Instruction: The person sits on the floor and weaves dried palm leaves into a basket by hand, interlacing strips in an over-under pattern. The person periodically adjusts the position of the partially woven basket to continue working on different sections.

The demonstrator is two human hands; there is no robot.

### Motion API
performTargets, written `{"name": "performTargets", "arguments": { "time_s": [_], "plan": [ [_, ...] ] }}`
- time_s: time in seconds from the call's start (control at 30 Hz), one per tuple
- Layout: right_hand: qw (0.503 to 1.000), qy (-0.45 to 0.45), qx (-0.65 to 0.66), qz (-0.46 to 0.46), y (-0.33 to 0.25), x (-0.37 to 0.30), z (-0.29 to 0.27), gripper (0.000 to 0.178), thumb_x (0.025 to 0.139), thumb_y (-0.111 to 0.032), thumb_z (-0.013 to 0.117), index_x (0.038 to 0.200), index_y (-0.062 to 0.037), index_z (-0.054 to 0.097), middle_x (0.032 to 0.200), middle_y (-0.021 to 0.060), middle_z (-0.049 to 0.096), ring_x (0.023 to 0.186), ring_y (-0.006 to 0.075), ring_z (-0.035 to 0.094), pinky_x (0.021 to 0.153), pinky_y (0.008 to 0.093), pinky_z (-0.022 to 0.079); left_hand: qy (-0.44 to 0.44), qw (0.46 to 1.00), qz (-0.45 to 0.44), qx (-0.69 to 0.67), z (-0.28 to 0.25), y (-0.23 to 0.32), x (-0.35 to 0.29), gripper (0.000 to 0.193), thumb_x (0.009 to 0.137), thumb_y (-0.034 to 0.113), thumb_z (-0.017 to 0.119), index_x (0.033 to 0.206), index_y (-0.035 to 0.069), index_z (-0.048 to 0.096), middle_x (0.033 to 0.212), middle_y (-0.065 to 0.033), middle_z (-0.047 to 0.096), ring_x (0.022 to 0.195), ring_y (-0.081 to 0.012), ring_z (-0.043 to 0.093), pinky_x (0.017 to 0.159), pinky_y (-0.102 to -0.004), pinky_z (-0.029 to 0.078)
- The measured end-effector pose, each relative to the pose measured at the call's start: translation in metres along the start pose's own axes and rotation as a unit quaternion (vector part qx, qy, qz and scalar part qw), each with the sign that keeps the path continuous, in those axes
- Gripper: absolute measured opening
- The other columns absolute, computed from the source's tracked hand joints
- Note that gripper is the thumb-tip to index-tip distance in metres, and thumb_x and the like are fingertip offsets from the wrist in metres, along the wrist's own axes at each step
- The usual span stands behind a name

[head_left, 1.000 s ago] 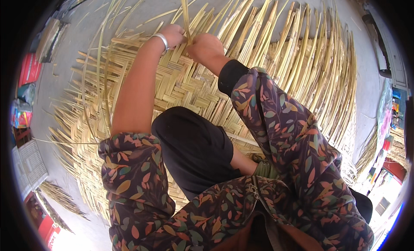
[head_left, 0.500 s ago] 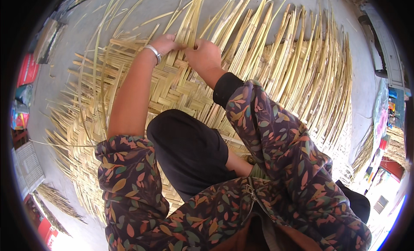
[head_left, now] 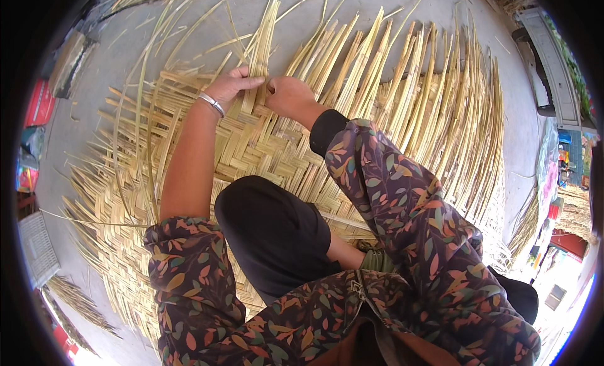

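Note:
A woven reed mat (head_left: 261, 143) spreads under and around my bent knee, its loose strip ends standing out along the far edge. My left hand (head_left: 229, 89) grips an upright bundle of split reed strips (head_left: 262, 42) at the mat's far edge, thumb pressed across the front. Close against the right side of that bundle's base is my right hand (head_left: 292, 99), its fingers curled closed. Whatever lies inside those right fingers is hidden. More loose strips (head_left: 377, 70) fan out to the right of my right hand.
Long thin strips (head_left: 148, 102) arch over the mat's left part onto the grey floor (head_left: 179, 36). A white crate (head_left: 39, 246) and a red box (head_left: 39, 105) stand at the left. Reed bundles lie at the lower left (head_left: 82, 303) and the right (head_left: 525, 224).
My left thumb has come across the front of the strip bundle. The bundle's top sits lower in view and stands narrower. My right hand has shifted slightly down, beside the bundle's base.

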State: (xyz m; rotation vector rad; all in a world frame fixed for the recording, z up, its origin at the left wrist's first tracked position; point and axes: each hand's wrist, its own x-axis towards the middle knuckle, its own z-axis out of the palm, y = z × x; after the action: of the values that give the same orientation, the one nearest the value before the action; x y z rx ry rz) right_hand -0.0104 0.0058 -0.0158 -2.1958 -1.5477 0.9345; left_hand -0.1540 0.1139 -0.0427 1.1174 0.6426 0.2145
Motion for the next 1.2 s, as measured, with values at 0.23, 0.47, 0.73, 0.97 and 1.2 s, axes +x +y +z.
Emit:
{"name": "performTargets", "arguments": {
  "time_s": [0.23,0.47,0.73,0.97,1.2],
  "plan": [
    [0.999,-0.005,0.007,-0.035,0.015,0.011,0.006,0.024,0.076,-0.023,0.06,0.091,-0.0052,0.065,0.077,0.0138,0.066,0.074,0.0277,0.066,0.069,0.0359,0.05,0.172,0.985,0.015,0.026,-0.017,-0.018,0.004,0.027,0.085,0.015,0.062,0.112,0.01,0.064,0.094,-0.0003,0.066,0.086,-0.0106,0.059,0.078,-0.0273,0.046],
    [0.996,-0.011,0.083,-0.029,0.026,0.011,0.013,0.021,0.077,-0.012,0.058,0.092,0.0003,0.065,0.076,0.0113,0.068,0.07,0.0206,0.068,0.067,0.0313,0.051,0.335,0.835,0.081,0.429,0.001,-0.019,-0.016,0.02,0.078,0.022,0.064,0.095,0.014,0.07,0.096,-0.0107,0.068,0.089,-0.0266,0.064,0.08,-0.0366,0.048],
    [0.997,-0.054,0.041,0.035,0.018,0.015,0.004,0.02,0.066,-0.012,0.065,0.081,0.0017,0.068,0.08,0.0214,0.066,0.085,0.0346,0.065,0.075,0.0395,0.05,0.314,0.796,0.041,0.516,0.015,-0.01,-0.025,0.022,0.083,0.028,0.059,0.098,0.017,0.069,0.098,-0.0126,0.066,0.092,-0.0309,0.061,0.08,-0.0382,0.048],
    [0.997,-0.077,-0.01,0.029,0.011,0.016,0.01,0.023,0.072,-0.009,0.057,0.091,-0.003,0.067,0.074,0.0108,0.068,0.08,0.0255,0.067,0.072,0.0351,0.05,0.323,0.79,0.004,0.522,0.011,-0.011,-0.042,0.023,0.083,0.031,0.06,0.1,0.019,0.069,0.098,-0.0094,0.067,0.091,-0.0292,0.063,0.079,-0.0356,0.049],
    [0.998,0.004,0.066,-0.006,0.013,-0.006,0.01,0.021,0.072,-0.016,0.058,0.085,-0.0007,0.065,0.086,0.0205,0.065,0.086,0.0375,0.062,0.077,0.0427,0.049,0.341,0.768,-0.012,0.543,0.022,-0.007,-0.048,0.023,0.084,0.034,0.058,0.101,0.023,0.068,0.1,-0.0076,0.067,0.093,-0.0271,0.063,0.081,-0.0375,0.047]
  ]
}}
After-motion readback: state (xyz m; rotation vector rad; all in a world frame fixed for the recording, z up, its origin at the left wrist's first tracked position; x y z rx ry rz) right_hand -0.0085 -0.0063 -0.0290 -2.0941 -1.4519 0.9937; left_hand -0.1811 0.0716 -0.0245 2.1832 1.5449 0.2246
